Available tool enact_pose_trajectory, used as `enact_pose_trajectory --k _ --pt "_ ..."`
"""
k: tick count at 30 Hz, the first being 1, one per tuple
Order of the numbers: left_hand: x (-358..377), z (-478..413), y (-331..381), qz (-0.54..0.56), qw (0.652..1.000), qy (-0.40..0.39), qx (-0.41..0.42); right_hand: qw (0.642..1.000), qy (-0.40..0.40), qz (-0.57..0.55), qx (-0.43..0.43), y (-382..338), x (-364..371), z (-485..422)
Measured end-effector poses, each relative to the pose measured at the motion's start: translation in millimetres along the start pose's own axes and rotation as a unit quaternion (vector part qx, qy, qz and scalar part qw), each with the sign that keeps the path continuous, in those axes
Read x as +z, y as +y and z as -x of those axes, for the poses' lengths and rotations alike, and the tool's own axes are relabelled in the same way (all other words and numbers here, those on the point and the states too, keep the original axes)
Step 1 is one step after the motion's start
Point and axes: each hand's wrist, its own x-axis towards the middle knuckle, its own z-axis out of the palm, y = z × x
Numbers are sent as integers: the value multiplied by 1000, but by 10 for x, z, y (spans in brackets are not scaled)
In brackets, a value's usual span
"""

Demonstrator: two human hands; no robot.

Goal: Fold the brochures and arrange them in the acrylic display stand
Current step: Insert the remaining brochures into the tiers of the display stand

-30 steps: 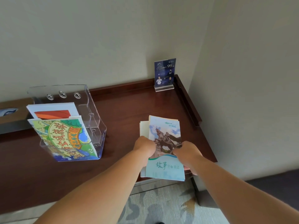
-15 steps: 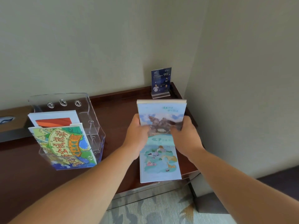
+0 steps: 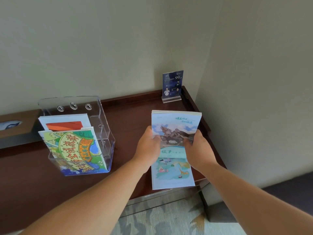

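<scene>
A pale blue brochure point(image 3: 174, 122) with a horse statue picture is held up over the right part of the dark wooden desk point(image 3: 132, 116). My left hand point(image 3: 149, 146) grips its left edge and my right hand point(image 3: 197, 150) grips its right edge. A lower panel point(image 3: 172, 173) with a teal illustrated map hangs below my hands. To the left stands the clear acrylic display stand point(image 3: 101, 122), holding a green and yellow illustrated brochure point(image 3: 72, 148) in the front tier and a white and orange one point(image 3: 66, 121) behind it.
A small blue sign in an acrylic base point(image 3: 172, 85) stands in the desk's back right corner. A brown tissue box point(image 3: 15, 122) sits at the far left. Walls close in behind and to the right. Patterned carpet point(image 3: 169, 221) lies below the desk's front edge.
The brochure has been lifted off the desk and tipped upright in both hands, and a lower panel has dropped open below it. In the last half second little has moved.
</scene>
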Motion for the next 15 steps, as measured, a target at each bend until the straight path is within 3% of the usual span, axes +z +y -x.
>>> enact_pose_trajectory --k 5,9,15 --pt "-114 -24 186 -23 1000 -10 -9 1000 13 -3 -13 -98 -84 -69" --pt "-405 15 581 -24 999 14 37 991 80 -46 -95 -504 -251 -145" --pt "-1333 70 1228 -92 985 66 129 964 95 -136 -209 -1526 -299 -164"
